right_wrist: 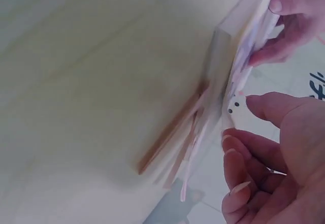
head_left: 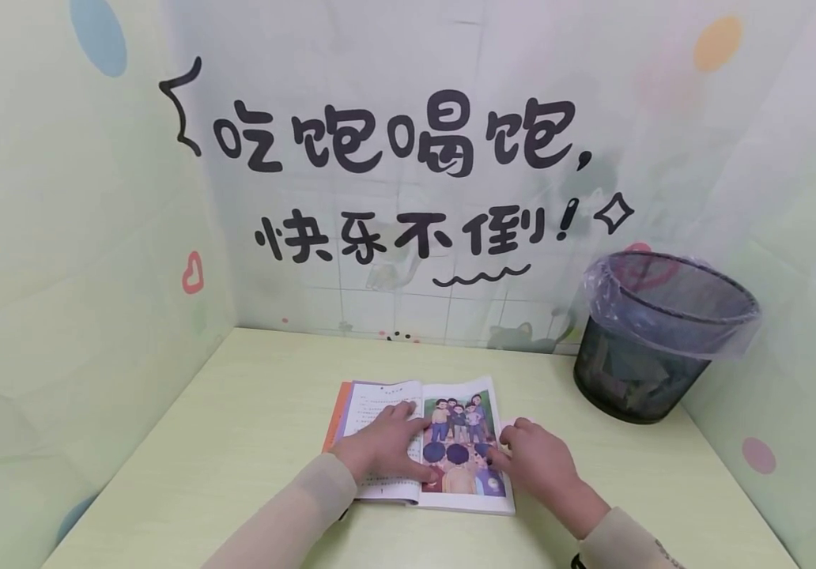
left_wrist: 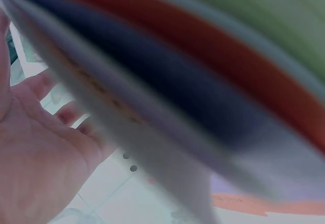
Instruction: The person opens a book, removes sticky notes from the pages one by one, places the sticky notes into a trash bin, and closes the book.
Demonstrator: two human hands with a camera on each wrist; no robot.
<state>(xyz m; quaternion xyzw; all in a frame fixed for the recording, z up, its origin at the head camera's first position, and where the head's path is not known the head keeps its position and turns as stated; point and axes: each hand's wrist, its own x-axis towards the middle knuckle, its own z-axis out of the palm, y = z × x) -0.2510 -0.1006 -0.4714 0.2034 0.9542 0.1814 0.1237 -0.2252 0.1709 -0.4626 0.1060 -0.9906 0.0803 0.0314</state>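
Note:
An open book point(head_left: 411, 502) lies on the pale table, with text on its left page and a colour drawing of several people point(head_left: 459, 423) on the right one. My left hand point(head_left: 390, 442) rests across the left page, fingers spread, thumb reaching over the gutter. The left wrist view shows the left palm point(left_wrist: 51, 148) beside the blurred book edge point(left_wrist: 167, 132). At the book's right edge, my right hand point(head_left: 539, 462) touches the page. In the right wrist view, the right hand's point(right_wrist: 269, 148) fingers bend at the page edge, the thumb apart from them.
A black mesh bin point(head_left: 646, 363) with a clear plastic liner stands at the back right of the table point(head_left: 223, 442). Printed walls point(head_left: 408, 308) enclose the back and both sides. Thin brown and pink strips point(right_wrist: 175, 132) extend beside the book in the right wrist view.

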